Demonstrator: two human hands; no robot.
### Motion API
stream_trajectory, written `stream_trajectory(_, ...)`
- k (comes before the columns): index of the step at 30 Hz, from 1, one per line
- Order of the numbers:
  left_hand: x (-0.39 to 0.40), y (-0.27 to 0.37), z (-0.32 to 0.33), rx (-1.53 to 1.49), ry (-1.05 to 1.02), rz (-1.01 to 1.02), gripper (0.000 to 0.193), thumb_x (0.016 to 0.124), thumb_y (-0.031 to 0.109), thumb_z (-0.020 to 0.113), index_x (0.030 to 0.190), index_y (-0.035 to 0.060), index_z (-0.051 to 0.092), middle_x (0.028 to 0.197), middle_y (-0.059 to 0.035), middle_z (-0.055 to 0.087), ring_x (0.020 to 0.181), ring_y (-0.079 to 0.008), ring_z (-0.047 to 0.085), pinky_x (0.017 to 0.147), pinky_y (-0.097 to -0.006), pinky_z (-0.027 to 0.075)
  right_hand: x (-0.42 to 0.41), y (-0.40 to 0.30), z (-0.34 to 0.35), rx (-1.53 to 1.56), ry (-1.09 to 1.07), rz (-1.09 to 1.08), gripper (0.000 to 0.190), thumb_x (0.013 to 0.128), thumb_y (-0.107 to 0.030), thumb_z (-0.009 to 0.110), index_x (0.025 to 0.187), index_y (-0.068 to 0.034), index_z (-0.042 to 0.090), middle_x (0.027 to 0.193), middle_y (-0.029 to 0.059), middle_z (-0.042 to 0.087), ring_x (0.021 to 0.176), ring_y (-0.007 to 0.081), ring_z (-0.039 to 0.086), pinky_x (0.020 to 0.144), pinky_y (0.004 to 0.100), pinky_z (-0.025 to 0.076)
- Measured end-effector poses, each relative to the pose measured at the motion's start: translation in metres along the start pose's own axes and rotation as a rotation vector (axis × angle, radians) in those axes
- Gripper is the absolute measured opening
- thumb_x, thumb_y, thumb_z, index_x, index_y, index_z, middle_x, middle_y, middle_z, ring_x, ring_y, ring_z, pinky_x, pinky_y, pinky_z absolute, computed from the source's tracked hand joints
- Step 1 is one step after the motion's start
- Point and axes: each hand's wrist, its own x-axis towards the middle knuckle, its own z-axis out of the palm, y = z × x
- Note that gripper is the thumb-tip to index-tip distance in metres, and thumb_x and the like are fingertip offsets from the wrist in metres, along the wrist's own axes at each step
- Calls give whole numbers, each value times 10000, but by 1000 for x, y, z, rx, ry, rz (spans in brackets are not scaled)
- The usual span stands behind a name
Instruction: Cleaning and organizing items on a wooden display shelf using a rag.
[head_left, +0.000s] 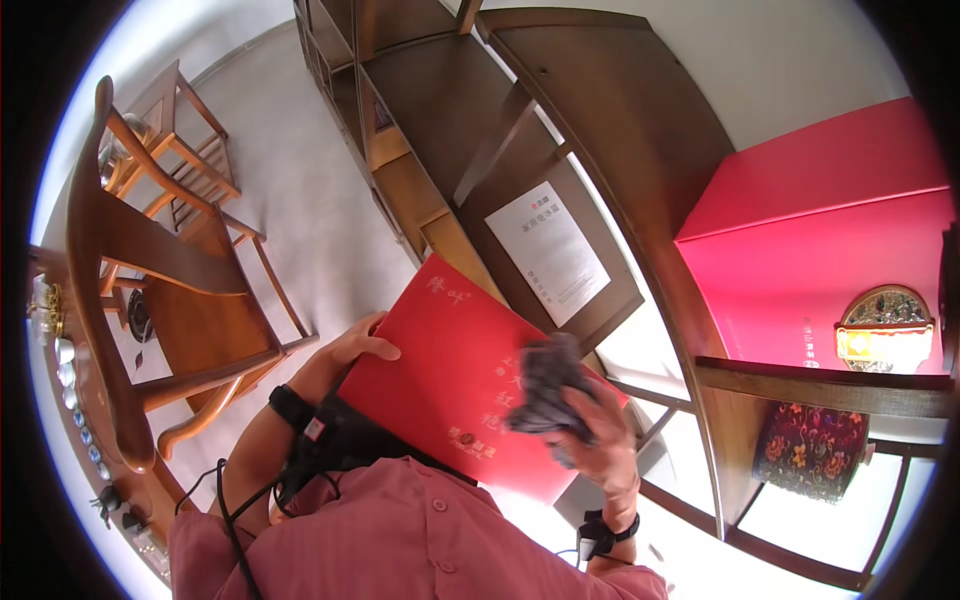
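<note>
A flat red gift box (442, 352) with printed writing is held tilted in front of my chest. My left hand (367, 345) grips its upper left edge, thumb lying on the red face. In my right hand (600, 435) is a bunched dark grey patterned cloth (551, 382), against or just over the right part of the box; whether it touches cannot be told. Cloth and fingers look blurred. The cloth covers some of the writing, and the box's underside is hidden.
Dark wooden shelving (626, 112) rises ahead, with a white printed sheet (551, 251) on one board. A large red box (817, 247) and a dark floral-patterned container (814, 454) stand on the right. At left are a wooden armchair (187, 300) and a table edge with small cups (67, 375).
</note>
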Motion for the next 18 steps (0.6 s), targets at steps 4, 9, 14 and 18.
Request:
stream_trajectory(4,-5,-4,3,-80,24,-62,651,624,182,678,1216,-6,484,1089,-104,586,988,-184,568,857,-297,457,56,50,28,232,-144,223,506,742,-187,742,1193,-59,554,1171,140,578,1038,274,581,886,362,452)
stream_trajectory(9,0,-10,-7,-30,-73,-46,736,638,112,652,1313,0,379,1183,-125,547,1043,-221,561,890,-332,471,151,149,64,-214,-143,398,577,719,-294,749,1159,13,537,1122,187,584,1015,307,572,888,365,443)
stream_trajectory(14,3,-24,-13,-10,36,0,678,619,162,729,1211,-24,455,1052,-114,590,948,-191,587,820,-295,482,176,158,76,-369,-464,451,822,537,-353,860,1156,47,497,1083,197,581,1003,304,574,868,367,453)
stream_trajectory(18,0,-21,-11,40,75,-15,680,617,168,745,1200,-25,453,1066,-122,577,950,-190,585,822,-304,483,170,156,74,-75,-509,537,695,567,-308,857,1070,32,519,965,163,610,920,235,595,779,334,464)
